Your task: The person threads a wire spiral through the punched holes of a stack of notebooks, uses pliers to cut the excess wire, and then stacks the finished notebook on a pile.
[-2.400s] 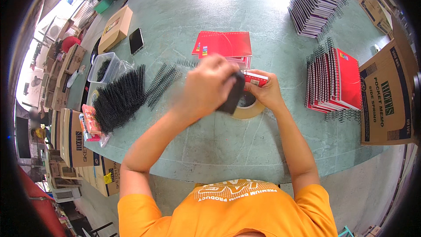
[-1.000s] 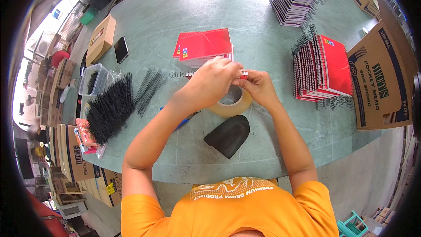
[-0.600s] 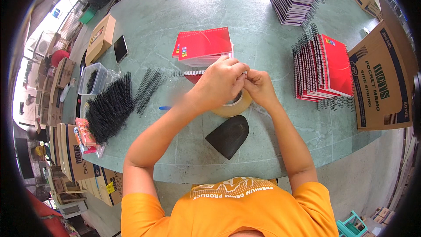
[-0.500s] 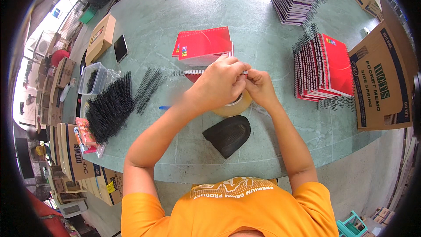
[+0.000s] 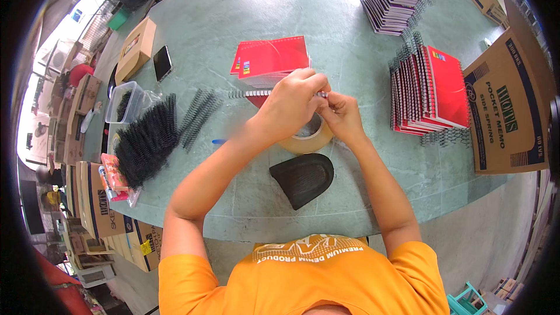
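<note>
Two-handed now, pinches with left hand (image 5: 297, 102) and right hand (image 5: 344, 115) the right end of a red-covered, black-coiled paper notebook (image 5: 256, 101) beyond the translucent cream tape roll (image 5: 312, 143), having laid the black, round-ended pad (image 5: 302, 181) on the near counter (image 5: 373, 210), freeing the left for the notebook.

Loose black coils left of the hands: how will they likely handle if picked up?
The coils are probably light for their size, being thin loops with open gaps. They'd likely flex and spring rather than stay rigid, given how long and slender they are. Lifting one may drag others along, since they lie tightly packed, loops against loops.
</note>
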Tool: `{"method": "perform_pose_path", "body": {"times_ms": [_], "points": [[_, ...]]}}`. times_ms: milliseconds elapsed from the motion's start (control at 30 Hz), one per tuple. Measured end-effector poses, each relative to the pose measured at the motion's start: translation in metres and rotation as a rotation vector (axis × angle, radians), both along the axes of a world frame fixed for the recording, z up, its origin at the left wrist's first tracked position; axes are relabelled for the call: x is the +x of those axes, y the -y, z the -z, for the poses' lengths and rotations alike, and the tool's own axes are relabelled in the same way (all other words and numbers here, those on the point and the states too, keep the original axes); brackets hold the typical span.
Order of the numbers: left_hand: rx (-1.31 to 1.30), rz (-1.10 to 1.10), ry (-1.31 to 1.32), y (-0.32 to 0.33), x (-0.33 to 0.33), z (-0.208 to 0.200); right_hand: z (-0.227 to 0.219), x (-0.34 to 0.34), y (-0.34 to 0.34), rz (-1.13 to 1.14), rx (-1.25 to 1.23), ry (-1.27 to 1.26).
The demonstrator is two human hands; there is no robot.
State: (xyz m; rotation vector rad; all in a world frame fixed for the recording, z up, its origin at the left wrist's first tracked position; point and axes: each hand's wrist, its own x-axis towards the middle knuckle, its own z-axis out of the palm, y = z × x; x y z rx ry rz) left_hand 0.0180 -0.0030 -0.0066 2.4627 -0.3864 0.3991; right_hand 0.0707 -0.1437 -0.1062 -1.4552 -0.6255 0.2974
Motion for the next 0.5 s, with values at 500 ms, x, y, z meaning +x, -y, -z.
{"method": "perform_pose_path", "body": {"times_ms": [500], "points": [[-0.106,-0.352,0.089,-0.023,-0.064,-0.030,-0.065,-0.019,0.023,0.286,-0.051,0.001]]}}
